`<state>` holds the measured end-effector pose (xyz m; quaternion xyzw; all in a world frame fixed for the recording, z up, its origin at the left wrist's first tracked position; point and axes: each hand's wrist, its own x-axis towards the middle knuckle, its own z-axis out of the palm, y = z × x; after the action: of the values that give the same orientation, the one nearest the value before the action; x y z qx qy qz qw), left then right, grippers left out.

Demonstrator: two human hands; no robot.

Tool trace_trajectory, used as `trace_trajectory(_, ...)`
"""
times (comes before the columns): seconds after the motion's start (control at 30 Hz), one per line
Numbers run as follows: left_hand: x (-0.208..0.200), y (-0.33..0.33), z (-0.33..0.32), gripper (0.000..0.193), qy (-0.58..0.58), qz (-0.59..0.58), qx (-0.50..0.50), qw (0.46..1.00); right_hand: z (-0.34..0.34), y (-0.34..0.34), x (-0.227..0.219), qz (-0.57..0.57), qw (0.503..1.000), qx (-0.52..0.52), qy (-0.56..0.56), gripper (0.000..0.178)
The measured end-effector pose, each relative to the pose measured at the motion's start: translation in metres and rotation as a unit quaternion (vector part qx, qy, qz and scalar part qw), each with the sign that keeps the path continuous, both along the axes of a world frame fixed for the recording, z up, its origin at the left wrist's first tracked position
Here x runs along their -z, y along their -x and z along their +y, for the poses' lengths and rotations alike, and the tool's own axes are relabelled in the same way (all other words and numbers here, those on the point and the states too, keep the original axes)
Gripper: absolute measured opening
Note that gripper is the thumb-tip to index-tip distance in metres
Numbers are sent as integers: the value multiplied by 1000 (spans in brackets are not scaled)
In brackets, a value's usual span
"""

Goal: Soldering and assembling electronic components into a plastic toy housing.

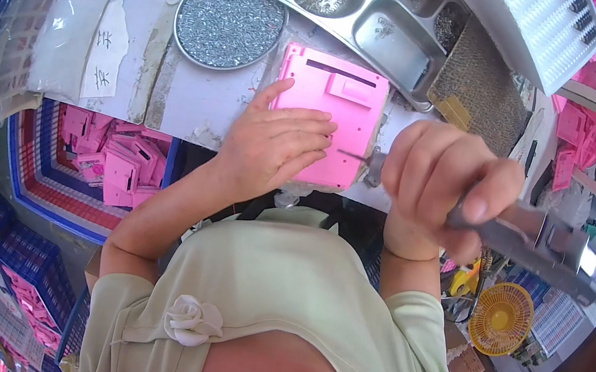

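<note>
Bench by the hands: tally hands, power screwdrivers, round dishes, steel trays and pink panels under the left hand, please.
Left hand and right hand: 2
Power screwdriver: 1
Round dish: 1
Steel tray: 1
Pink panel under left hand: 1
Total: 6

1 yellow basket (500, 319), lower right; 1 ragged white paper (107, 56), upper left.
</note>
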<state>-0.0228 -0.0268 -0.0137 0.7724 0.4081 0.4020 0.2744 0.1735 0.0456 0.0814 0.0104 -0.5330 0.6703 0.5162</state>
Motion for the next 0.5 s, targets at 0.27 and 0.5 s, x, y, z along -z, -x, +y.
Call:
trace_trajectory(0.27, -8, 16, -2, 19, 15, -17, -47, 999, 1, 33, 8, -84, 996, 0, -39, 27)
trace_trajectory(0.5, -9, 29, 9, 23, -24, -26, -71, 997, 7, 50, 2, -91, 995, 19, -26, 27)
